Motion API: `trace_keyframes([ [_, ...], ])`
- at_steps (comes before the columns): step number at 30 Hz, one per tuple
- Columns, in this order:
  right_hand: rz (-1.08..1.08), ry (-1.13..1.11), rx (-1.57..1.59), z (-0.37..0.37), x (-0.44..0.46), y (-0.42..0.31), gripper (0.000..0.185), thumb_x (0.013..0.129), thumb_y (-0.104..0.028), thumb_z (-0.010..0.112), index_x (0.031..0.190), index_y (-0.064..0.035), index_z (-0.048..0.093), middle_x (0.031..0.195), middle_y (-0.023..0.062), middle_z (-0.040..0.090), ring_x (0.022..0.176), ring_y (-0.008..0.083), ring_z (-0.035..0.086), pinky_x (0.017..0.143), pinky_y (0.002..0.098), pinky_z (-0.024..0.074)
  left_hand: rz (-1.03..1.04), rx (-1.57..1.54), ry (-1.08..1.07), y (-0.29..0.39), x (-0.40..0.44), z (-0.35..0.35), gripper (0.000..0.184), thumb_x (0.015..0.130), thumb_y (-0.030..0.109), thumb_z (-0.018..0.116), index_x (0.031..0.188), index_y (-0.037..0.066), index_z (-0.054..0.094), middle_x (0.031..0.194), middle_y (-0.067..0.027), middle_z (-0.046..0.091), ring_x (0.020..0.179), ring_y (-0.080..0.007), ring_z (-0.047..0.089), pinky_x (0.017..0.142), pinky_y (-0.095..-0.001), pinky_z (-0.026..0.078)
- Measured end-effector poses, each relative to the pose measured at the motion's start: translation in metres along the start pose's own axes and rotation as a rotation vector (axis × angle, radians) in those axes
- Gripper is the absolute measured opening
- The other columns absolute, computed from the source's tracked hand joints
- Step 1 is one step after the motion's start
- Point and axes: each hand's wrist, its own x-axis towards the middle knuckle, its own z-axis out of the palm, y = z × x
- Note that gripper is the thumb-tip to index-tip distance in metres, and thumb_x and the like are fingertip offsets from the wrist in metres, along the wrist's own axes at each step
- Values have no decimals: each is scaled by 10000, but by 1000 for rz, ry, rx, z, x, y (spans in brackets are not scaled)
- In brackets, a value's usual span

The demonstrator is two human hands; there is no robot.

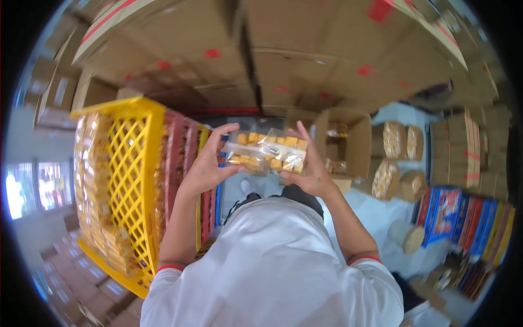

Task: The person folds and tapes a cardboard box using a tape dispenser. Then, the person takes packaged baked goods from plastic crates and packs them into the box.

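Note:
In front of my chest, clear plastic packs of yellow-orange cubes [284, 151] are held up between both hands. My left hand [207, 166] grips their left end, thumb below and fingers above. On the right end, my right hand [315, 170] is closed in the same manner. The packs lie side by side with glossy, see-through film; whether they overlap or are joined I cannot tell. Just right of my right hand stands an open cardboard box [357, 143] with a few similar packs inside.
To the left, a yellow plastic crate [131, 185] full of packs tops a row of red and blue crates. Stacked cartons [338, 65] form a wall ahead. Bags [385, 179] sit on the floor at right, near a round tub [412, 240] and stacked coloured crates [444, 215].

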Motion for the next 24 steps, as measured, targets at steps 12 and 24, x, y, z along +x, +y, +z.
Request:
trace_keyframes([
  [12,212,515,-726,-167,-126,36,772,721,-143,835,1407,-29,499,1272,177,582,1195,379,538,1008,445,427,219,366,-478,57,180,188,662,702,-93,792,1316,71,608,1315,-96,591,1241,-250,593,1000,-367,523],
  [24,496,981,-627,-163,-152,82,809,719,-91,824,1459,-80,497,1232,159,590,1104,352,610,946,426,537,385,306,-879,-67,368,352,568,742,-83,752,1276,78,643,1189,-104,692,1133,-272,659,980,-367,522],
])
